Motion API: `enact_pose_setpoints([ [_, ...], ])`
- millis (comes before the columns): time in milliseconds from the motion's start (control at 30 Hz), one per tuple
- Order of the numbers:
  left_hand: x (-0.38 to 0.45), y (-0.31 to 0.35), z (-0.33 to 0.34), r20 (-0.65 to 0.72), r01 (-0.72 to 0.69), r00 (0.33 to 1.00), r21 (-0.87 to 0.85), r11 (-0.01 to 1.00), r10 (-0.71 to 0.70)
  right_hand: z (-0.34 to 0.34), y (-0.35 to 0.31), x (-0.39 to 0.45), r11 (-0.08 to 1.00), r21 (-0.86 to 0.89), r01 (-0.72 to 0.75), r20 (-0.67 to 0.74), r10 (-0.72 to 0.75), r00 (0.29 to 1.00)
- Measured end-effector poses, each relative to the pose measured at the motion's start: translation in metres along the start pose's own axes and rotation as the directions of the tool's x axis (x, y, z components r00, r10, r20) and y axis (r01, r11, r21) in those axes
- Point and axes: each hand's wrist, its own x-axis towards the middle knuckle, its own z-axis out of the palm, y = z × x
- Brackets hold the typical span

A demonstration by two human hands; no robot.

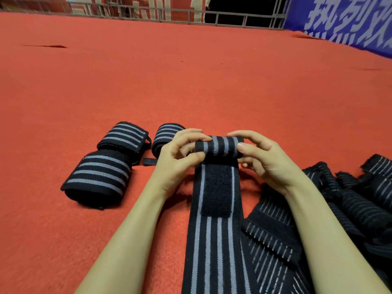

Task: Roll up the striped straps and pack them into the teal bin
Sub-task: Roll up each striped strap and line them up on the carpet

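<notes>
Striped strap [214,240] front and centre, black with grey lines, running flat along the red floor [191,81] between the two forearms and up to the hands. Its far end is wound into a small roll [219,148], and that roll sits right between both hands, lifted just off the floor. Left hand [180,153] curls round the roll's left end, thumb underneath and fingers over the top. Right hand [261,158] pinches the right end, fingertips on top and thumb tucked below. So both hands are clamped on the same roll. Just below the roll, on the flat part of the strap, a dark fuzzy fastening patch [216,189] faces up.

Out past the left hand, three finished rolls lie on the floor: a small one [163,136] partly hidden behind the left-hand fingers, another [125,135] further out to the left, and a bigger one [97,177] nearer the person, beside the left forearm. A short black tab [149,161] lies loose on the floor among them.

Off the right forearm, a heap of unrolled straps [331,213] spreads in a tangle, touching the strap being worked. Far beyond the hands, a metal railing [212,16] and a blue banner [350,20] edge the floor.
</notes>
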Motion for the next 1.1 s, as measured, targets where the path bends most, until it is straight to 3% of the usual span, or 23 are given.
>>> enact_pose_setpoints([
  [100,0.0003,0.0024,0.0036,-0.013,0.057,0.998,-0.035,0.998,-0.057,-0.0020,-0.0016,-0.0027,0.999,0.022,0.038,0.039,-0.039,0.999],
  [200,0.0006,0.0041,0.0064,-0.045,0.158,0.987,0.044,0.986,-0.156,-0.0045,-0.0024,-0.0052,0.993,0.054,0.104,0.043,-0.107,0.993],
  [300,0.0006,0.0021,0.0036,-0.004,0.220,0.976,0.029,0.975,-0.220,-0.0086,-0.0004,-0.0033,0.991,0.031,0.127,0.019,-0.128,0.992],
  [500,0.0002,0.0017,0.0005,-0.008,0.119,0.993,-0.034,0.992,-0.119,-0.0064,0.0007,-0.0026,0.997,-0.029,0.071,0.030,-0.070,0.997],
  [767,0.0027,0.0034,0.0039,-0.059,-0.026,0.998,0.012,1.000,0.026,-0.0017,-0.0022,-0.0020,0.995,-0.100,0.005,-0.022,-0.007,1.000],
  [1100,0.0003,0.0024,0.0073,0.071,-0.012,0.997,0.065,0.998,0.007,-0.0053,-0.0008,-0.0013,0.999,-0.035,0.016,-0.020,-0.017,1.000],
])
